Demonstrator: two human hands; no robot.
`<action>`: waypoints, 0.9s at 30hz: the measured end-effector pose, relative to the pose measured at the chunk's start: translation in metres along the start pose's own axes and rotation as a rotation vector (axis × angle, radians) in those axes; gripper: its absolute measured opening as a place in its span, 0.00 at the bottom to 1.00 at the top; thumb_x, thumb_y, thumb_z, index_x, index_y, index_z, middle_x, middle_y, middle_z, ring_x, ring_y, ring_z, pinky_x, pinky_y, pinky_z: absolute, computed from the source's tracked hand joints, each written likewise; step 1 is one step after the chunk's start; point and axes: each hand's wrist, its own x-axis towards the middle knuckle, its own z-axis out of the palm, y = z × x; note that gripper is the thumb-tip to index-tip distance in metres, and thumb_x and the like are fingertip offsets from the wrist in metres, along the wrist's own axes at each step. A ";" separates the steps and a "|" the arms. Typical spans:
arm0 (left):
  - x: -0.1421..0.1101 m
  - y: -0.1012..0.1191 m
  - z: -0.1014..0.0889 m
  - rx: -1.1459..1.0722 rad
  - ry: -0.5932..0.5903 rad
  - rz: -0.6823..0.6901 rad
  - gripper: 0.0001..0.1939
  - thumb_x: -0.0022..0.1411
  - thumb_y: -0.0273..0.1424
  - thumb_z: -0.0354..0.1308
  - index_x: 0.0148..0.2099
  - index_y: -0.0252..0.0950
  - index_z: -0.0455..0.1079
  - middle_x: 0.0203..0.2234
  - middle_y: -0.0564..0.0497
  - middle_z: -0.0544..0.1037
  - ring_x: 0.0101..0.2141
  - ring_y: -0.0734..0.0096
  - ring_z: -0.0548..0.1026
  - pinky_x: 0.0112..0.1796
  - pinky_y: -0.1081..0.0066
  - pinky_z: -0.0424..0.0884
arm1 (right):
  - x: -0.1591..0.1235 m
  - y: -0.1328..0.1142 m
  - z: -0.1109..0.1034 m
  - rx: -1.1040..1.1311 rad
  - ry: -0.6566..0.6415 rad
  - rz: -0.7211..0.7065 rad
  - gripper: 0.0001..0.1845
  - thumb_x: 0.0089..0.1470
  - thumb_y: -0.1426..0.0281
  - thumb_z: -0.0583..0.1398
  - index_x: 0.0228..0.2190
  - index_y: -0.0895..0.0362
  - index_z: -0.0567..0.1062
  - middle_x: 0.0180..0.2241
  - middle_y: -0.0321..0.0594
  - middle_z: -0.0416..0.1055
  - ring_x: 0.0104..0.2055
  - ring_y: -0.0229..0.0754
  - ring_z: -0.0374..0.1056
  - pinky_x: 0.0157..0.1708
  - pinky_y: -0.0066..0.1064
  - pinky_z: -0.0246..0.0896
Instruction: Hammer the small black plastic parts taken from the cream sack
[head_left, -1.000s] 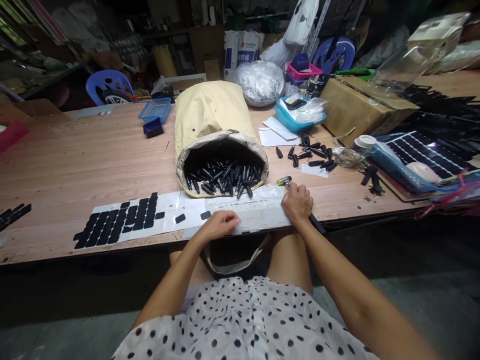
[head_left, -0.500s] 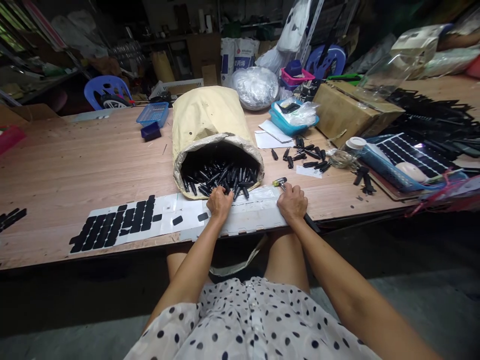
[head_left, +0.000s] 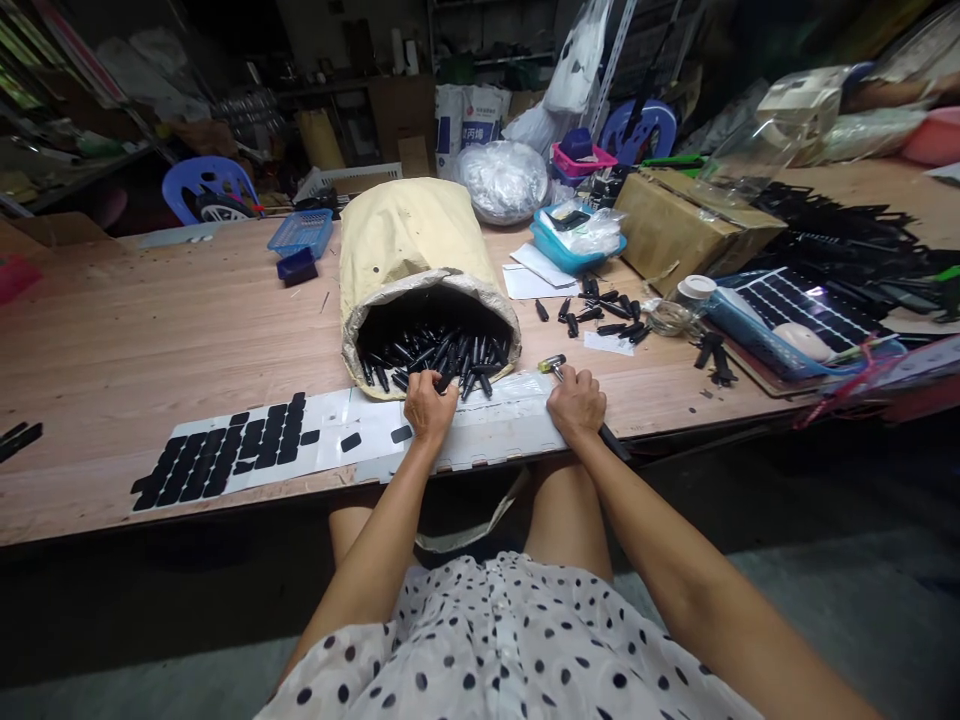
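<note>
A cream sack (head_left: 414, 235) lies on its side with its mouth facing me, and many small black tapered plastic pieces (head_left: 450, 350) fill the opening. At its front lip my left hand (head_left: 431, 405) is closed, fingers pinched around one black piece (head_left: 445, 382); part of it is hidden by the fingers. My right hand (head_left: 577, 405) grips a small hammer with a yellow-ended head (head_left: 552, 364). The hammer's black handle sticks out below the wrist. Both hands are over a pale flat sheet (head_left: 495, 437) along the table's front edge.
Black rounded stickers (head_left: 202, 462) lie in rows on a white strip at left. Loose black pieces (head_left: 611, 310) are scattered right of the sack. Farther right are a cardboard box (head_left: 686, 225), a blue tray (head_left: 739, 318) and a white-lidded jar (head_left: 695, 290). A blue basket (head_left: 301, 235) stands behind left.
The view has swung slightly right, so the scene sits a little farther left. Both hands keep nearly the same places and grips.
</note>
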 end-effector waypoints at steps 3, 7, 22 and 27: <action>-0.018 0.003 0.004 -0.071 -0.100 0.229 0.07 0.61 0.28 0.58 0.43 0.41 0.72 0.40 0.51 0.76 0.40 0.66 0.76 0.41 0.70 0.70 | 0.000 0.000 0.001 -0.008 -0.005 0.004 0.20 0.61 0.70 0.52 0.53 0.57 0.73 0.42 0.52 0.67 0.44 0.51 0.62 0.36 0.35 0.53; -0.036 0.016 0.022 -0.074 -0.282 0.378 0.08 0.60 0.27 0.59 0.43 0.42 0.73 0.41 0.52 0.77 0.41 0.67 0.75 0.45 0.69 0.70 | 0.000 -0.001 -0.003 -0.021 -0.013 0.001 0.21 0.62 0.71 0.52 0.54 0.57 0.72 0.43 0.51 0.67 0.44 0.50 0.63 0.36 0.35 0.52; -0.030 0.009 0.047 -0.135 -0.364 0.337 0.10 0.61 0.29 0.63 0.46 0.45 0.78 0.40 0.53 0.75 0.44 0.66 0.74 0.48 0.67 0.69 | 0.000 0.009 -0.010 0.178 -0.040 0.000 0.20 0.60 0.74 0.53 0.51 0.54 0.76 0.40 0.47 0.70 0.42 0.47 0.64 0.37 0.33 0.56; -0.030 0.009 0.050 -0.145 -0.366 0.335 0.09 0.61 0.31 0.64 0.45 0.44 0.78 0.38 0.53 0.74 0.41 0.67 0.74 0.47 0.67 0.69 | -0.028 0.010 -0.020 0.581 0.104 -0.097 0.21 0.61 0.70 0.51 0.51 0.54 0.75 0.42 0.45 0.74 0.42 0.47 0.68 0.42 0.36 0.63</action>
